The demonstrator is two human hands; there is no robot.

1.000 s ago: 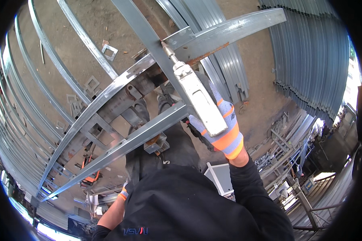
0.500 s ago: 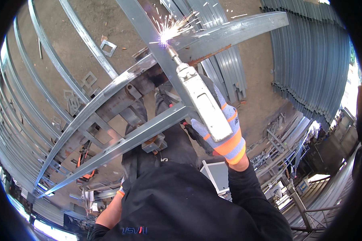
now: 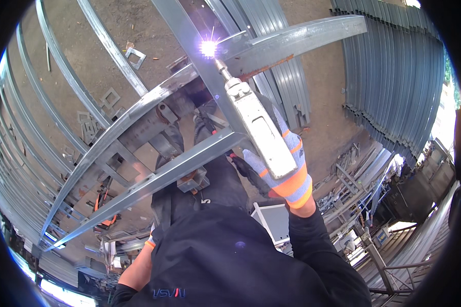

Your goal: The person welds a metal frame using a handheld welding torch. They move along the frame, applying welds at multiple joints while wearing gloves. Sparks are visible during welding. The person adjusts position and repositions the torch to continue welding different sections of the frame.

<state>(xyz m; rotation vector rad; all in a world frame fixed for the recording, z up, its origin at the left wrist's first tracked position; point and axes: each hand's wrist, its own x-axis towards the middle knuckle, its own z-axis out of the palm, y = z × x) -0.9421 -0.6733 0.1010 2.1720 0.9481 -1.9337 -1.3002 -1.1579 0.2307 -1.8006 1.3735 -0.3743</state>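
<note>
My right hand (image 3: 295, 179), in a grey and orange work glove, is closed around a white handheld welding gun (image 3: 263, 130). The gun's metal nozzle points up and away. At its tip, a bright violet-white glow (image 3: 208, 49) burns on the joint between a straight steel tube (image 3: 182, 25) and a curved steel beam (image 3: 302, 41). My left hand (image 3: 152, 239), gloved too, is low at my left side beside my trousers. My body hides most of it, fingers included. A second straight steel tube (image 3: 153, 184) crosses in front of my legs.
A frame of long steel tubes (image 3: 61, 56) spreads over the left side. Corrugated metal sheets (image 3: 394, 82) are stacked at the right, with steel offcuts (image 3: 348, 174) nearer. Square metal plates (image 3: 110, 97) lie on the ground. An orange and black tool (image 3: 103, 207) lies at lower left.
The wide spray of sparks has shrunk to a compact bright glow with a few short streaks. The welding gun and my right hand have hardly moved.
</note>
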